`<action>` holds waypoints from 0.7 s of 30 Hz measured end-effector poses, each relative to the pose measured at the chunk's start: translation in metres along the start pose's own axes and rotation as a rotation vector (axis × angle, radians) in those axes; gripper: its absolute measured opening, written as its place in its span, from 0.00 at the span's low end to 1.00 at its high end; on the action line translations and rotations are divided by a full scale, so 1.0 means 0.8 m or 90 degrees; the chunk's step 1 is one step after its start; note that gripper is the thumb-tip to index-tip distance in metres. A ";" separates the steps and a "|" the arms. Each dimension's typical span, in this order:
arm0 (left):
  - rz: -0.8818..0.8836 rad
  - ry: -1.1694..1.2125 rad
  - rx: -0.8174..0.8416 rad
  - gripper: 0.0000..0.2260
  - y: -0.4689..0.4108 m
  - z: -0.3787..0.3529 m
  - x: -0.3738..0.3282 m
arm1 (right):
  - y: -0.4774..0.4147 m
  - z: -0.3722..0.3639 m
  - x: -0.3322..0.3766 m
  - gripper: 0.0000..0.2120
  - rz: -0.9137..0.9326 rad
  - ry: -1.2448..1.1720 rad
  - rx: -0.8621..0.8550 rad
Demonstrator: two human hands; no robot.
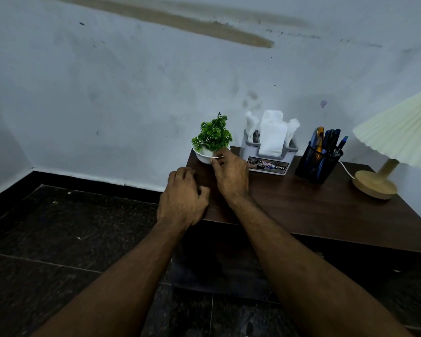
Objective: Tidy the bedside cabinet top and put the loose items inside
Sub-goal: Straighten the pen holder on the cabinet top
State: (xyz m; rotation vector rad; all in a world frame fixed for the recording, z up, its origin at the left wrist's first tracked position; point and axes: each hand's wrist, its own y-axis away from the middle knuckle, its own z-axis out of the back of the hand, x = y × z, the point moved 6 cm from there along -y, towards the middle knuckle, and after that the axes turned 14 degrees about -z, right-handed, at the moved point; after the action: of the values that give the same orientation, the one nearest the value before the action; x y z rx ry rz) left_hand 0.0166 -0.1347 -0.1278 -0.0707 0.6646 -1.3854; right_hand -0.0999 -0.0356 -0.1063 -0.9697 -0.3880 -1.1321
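Pale, stained wall (131, 93) backs a dark wooden cabinet top (313, 205). Along its rear stand a pleated lamp (396, 142), a tissue holder (270, 152) (labelled OPEL), a mesh pen cup (318, 161) and a small potted plant (210, 142) at the left corner. Right hand (231, 173) pinches the pot's rim; left hand (182, 200) rests curled on the cabinet's edge, holding nothing visible.

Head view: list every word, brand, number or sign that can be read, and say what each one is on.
"OPEL": white letters on the front label of the grey tissue holder, at the label's right end.
A small blue oval logo and a small white tag with red marks sit on the same label; both are too small to read.
Pens in the mesh pen cup: no readable print.
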 end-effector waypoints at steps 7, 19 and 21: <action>0.000 0.000 -0.004 0.23 0.000 0.000 0.003 | 0.003 -0.002 0.004 0.08 -0.006 0.003 0.001; -0.001 0.000 0.000 0.23 0.003 0.002 0.003 | 0.006 -0.003 0.010 0.08 0.010 0.008 0.012; -0.002 -0.004 0.001 0.23 0.003 0.002 0.003 | 0.005 -0.006 0.009 0.09 0.005 0.006 0.018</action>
State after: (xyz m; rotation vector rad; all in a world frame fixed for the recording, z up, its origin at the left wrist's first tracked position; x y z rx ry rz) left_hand 0.0192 -0.1366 -0.1285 -0.0744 0.6591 -1.3884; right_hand -0.0941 -0.0429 -0.1058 -0.9397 -0.3919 -1.1203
